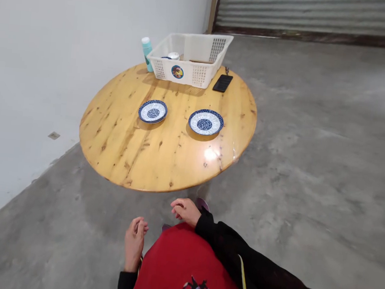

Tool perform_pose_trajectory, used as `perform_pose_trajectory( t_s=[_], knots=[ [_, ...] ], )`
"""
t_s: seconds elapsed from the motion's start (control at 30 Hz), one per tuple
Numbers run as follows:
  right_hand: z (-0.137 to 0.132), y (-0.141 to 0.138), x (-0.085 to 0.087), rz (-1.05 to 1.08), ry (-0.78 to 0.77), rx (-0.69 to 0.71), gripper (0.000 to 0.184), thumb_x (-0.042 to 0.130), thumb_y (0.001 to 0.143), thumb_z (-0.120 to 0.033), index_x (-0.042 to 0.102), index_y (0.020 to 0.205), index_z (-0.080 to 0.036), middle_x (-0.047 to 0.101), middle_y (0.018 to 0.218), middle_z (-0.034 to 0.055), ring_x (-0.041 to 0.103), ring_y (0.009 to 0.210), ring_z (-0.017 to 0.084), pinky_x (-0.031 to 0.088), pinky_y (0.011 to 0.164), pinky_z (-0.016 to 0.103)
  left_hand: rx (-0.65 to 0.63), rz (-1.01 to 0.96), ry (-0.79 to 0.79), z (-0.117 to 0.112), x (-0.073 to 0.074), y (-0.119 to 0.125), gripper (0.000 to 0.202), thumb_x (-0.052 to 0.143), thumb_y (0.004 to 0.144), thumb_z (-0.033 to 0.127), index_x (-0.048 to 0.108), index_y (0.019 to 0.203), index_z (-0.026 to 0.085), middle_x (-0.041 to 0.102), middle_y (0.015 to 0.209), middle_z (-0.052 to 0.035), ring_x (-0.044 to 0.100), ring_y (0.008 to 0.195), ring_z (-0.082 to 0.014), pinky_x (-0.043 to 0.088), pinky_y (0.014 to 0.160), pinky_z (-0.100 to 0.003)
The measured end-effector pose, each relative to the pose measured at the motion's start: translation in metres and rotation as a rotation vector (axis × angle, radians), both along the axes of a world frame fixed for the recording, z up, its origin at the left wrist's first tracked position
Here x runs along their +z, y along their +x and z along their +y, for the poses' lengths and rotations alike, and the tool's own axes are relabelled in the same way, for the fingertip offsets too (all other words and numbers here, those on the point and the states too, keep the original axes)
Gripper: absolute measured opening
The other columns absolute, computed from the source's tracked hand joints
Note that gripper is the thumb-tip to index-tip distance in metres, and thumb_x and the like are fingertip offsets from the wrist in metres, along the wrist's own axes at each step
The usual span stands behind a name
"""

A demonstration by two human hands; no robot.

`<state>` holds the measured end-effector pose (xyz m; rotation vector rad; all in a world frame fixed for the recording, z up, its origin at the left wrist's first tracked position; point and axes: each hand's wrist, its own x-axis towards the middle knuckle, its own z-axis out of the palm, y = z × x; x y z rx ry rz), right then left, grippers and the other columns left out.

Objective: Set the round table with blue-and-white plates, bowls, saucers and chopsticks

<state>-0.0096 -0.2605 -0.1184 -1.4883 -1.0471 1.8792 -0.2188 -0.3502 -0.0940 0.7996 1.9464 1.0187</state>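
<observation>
Both my hands hang in front of my body, short of the table's near edge and touching nothing on it. My left hand (134, 243) is empty, its fingers loosely bent and a little apart. Beside it, my right hand (187, 211) is empty too, thumb and fingers relaxed and slightly apart. On the round wooden table (150, 163) lie blue-and-white plates. A small stack of plates (152, 112) sits left of the middle. To its right is a slightly larger plate (205, 122); whether others lie under it I cannot tell.
A white plastic basket (185, 74) stands at the table's far side, with white and blue dishes partly hidden inside. Left of it is a turquoise bottle (147, 53); right of it lies a black phone (222, 83). A white wall (51, 60) runs along the left.
</observation>
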Motion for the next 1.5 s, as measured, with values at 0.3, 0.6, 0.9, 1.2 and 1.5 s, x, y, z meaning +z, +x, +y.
perform_pose_trajectory(
  t_s=[0.3, 0.6, 0.9, 1.2, 1.5],
  knots=[
    [-0.020, -0.043, 0.004, 0.041, -0.002, -0.176, 0.013, 0.059, 0.067, -0.016, 0.069, 0.075, -0.018, 0.069, 0.060, -0.0017, 0.060, 0.047, 0.011, 0.045, 0.044, 0.020, -0.134, -0.048, -0.031, -0.016, -0.007, -0.043, 0.060, 0.065, 0.068, 0.074, 0.069, 0.088, 0.018, 0.073, 0.076, -0.0083, 0.072, 0.069, -0.0218, 0.060, 0.068, -0.033],
    [0.087, 0.026, 0.000, 0.030, 0.055, -0.706, 0.010, 0.071, 0.072, -0.020, 0.066, 0.080, -0.016, 0.071, 0.064, 0.0047, 0.064, 0.050, 0.013, 0.055, 0.046, 0.024, -0.185, -0.047, -0.062, 0.010, -0.024, -0.070, 0.061, 0.062, 0.070, 0.076, 0.068, 0.089, 0.018, 0.074, 0.077, -0.0096, 0.073, 0.071, -0.0239, 0.060, 0.069, -0.036],
    [0.216, 0.047, -0.005, 0.085, 0.017, -1.051, 0.013, 0.063, 0.083, -0.014, 0.055, 0.075, -0.019, 0.065, 0.059, 0.0007, 0.060, 0.047, 0.010, 0.052, 0.045, 0.020, -0.089, 0.033, -0.083, 0.085, 0.000, -0.134, 0.068, 0.068, 0.065, 0.078, 0.069, 0.093, 0.016, 0.076, 0.081, -0.0106, 0.075, 0.074, -0.0257, 0.063, 0.073, -0.039],
    [0.253, 0.048, -0.011, 0.123, -0.001, -1.165, 0.014, 0.060, 0.086, -0.014, 0.053, 0.075, -0.019, 0.064, 0.060, 0.0015, 0.060, 0.048, 0.010, 0.051, 0.043, 0.018, -0.184, 0.083, -0.124, 0.152, 0.000, -0.158, 0.062, 0.065, 0.072, 0.074, 0.070, 0.098, 0.017, 0.078, 0.089, -0.0105, 0.076, 0.082, -0.0266, 0.063, 0.077, -0.039],
    [0.246, 0.029, -0.007, 0.096, -0.026, -1.112, 0.010, 0.063, 0.084, -0.014, 0.058, 0.076, -0.017, 0.067, 0.062, 0.0036, 0.060, 0.048, 0.010, 0.052, 0.044, 0.019, -0.292, -0.003, -0.074, 0.209, 0.000, -0.144, 0.055, 0.069, 0.072, 0.067, 0.070, 0.095, 0.017, 0.076, 0.084, -0.0093, 0.075, 0.076, -0.0254, 0.064, 0.072, -0.039]
  ],
)
